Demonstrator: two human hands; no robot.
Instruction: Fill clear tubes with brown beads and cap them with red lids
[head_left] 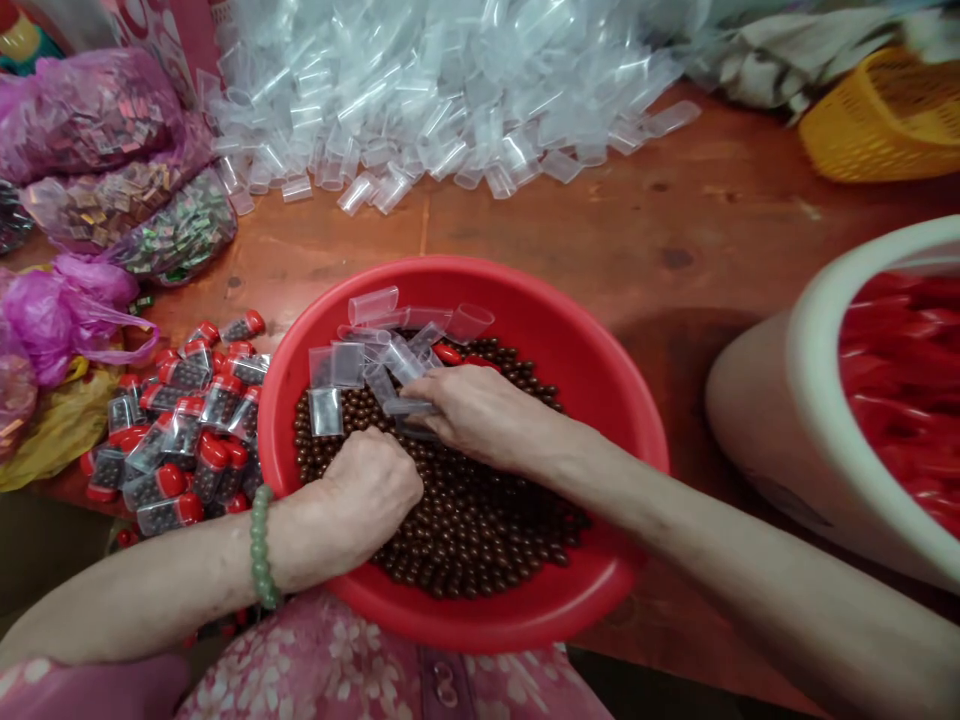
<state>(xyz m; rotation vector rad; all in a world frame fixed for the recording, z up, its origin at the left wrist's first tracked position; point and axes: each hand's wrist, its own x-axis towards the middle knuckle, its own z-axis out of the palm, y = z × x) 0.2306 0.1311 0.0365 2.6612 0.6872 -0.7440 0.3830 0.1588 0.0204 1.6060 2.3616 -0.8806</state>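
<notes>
A wide red basin (615,400) holds many small round dark brown balls (480,520), which look like chocolate beads. Clear plastic bottles (401,358), flat and uncapped, lie in a loose heap on the balls at the far left part of the basin. My right hand (469,410) reaches into this heap, its fingers closed around a clear bottle. Over the balls, nearer to me, my left hand (371,490) is curled closed with a green bead bracelet on its wrist. What it holds, if anything, is hidden under the knuckles. Some red caps (448,354) show beside my right hand.
Filled, red-capped bottles (187,425) are piled left of the basin. Bags of small wrapped pieces (97,130) and a pink plastic bag (67,310) lie beyond. A large heap of clear bottles (450,90) covers the back. At right stand a white bucket (765,390) of red caps and a yellow basket (847,130).
</notes>
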